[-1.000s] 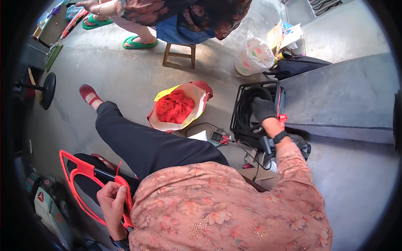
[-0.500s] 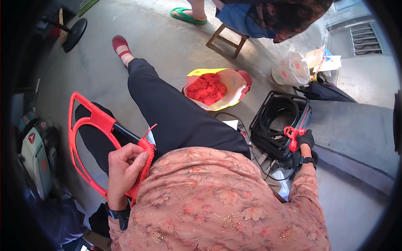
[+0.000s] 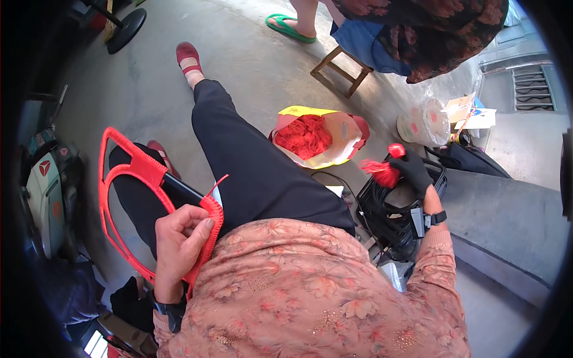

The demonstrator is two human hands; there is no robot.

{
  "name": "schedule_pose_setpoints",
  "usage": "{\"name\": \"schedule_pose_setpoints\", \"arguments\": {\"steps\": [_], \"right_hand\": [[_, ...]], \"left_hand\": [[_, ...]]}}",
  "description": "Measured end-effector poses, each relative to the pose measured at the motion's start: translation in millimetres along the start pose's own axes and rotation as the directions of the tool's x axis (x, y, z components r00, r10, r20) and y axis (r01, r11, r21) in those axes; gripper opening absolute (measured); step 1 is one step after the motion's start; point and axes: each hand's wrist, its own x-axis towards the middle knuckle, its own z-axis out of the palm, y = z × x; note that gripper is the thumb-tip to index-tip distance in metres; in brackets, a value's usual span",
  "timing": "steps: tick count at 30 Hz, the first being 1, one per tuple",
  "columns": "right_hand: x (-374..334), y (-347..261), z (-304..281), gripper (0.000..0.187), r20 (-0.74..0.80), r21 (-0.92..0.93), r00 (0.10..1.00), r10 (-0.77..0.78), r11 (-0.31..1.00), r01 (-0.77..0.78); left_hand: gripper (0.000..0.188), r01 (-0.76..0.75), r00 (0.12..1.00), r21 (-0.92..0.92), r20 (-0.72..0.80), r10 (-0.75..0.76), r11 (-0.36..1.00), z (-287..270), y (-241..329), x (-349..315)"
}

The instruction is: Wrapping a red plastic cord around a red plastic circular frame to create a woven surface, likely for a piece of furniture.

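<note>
Free room above the outstretched leg (image 3: 253,176); obstacles: red frame (image 3: 147,169) leftward, open bag (image 3: 344,142) and coil rack (image 3: 387,218) rightward.

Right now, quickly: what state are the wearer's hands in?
Left hand: closed on the red-wrapped frame.
Right hand: closed, holding a red yarn bundle.

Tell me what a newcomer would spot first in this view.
Probably the bright red frame at lower left, its wrapped edge gripped by the bare left hand. Next, the red bundle of strands in the black-gloved right hand, at right near the black coils. Then the open bag on the floor, just above centre, holding a tangle of red strands.
</note>
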Motion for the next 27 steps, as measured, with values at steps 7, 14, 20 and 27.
{"name": "schedule_pose_setpoints", "arguments": {"steps": [7,14,20,27], "right_hand": [[-30,-5,-37,0.031,-0.043,-0.334,0.95,0.308,0.892,-0.304],[-135,82,-96,0.044,-0.366,-0.604,0.694,0.62,0.408,-0.684],[-161,122,-39,0.036,-0.71,-0.541,0.612,0.347,0.288,-0.791],[-156,126,-58,0.028,-0.582,-0.636,0.691,0.429,0.289,-0.715]], "left_hand": [[0.004,0.056,0.998,-0.064,-0.025,-0.058,0.996,-4,-10,19],[0.003,0.006,0.999,-0.054,0.047,-0.004,0.999,-11,-8,16],[0.004,-0.013,0.994,-0.086,0.11,0.022,0.996,-6,-2,13],[0.006,-0.001,0.994,-0.085,0.104,0.01,0.996,0,3,4]]}}
